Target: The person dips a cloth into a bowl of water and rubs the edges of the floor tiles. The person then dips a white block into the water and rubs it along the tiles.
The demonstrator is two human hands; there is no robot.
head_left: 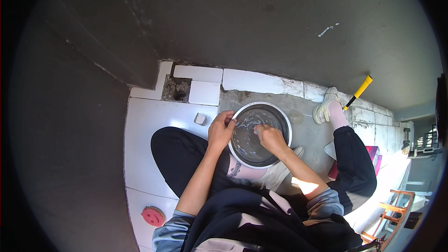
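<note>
A round metal basin (259, 164) rests by my lower legs, with a dark grey, wet-looking mix (252, 147) in it, streaked with light reflections. At its left rim, my left hand (220, 132) is closed, thumb toward the inside and fingers at the edge. My right hand (272, 140) reaches over the basin's right side and down to the mix. Its fingers are bunched together near the middle of the basin. Something pale shows at those fingertips, too small to name.
A small whitish cube (200, 119) sits on white floor tiles (161, 116). Near the wall is a broken hole (178, 88). A red scalloped sponge-like disc (153, 216) lies lower left. A yellow-handled tool (364, 87) leans by my right foot, near a magenta box (375, 156). Grey walls rise ahead and left.
</note>
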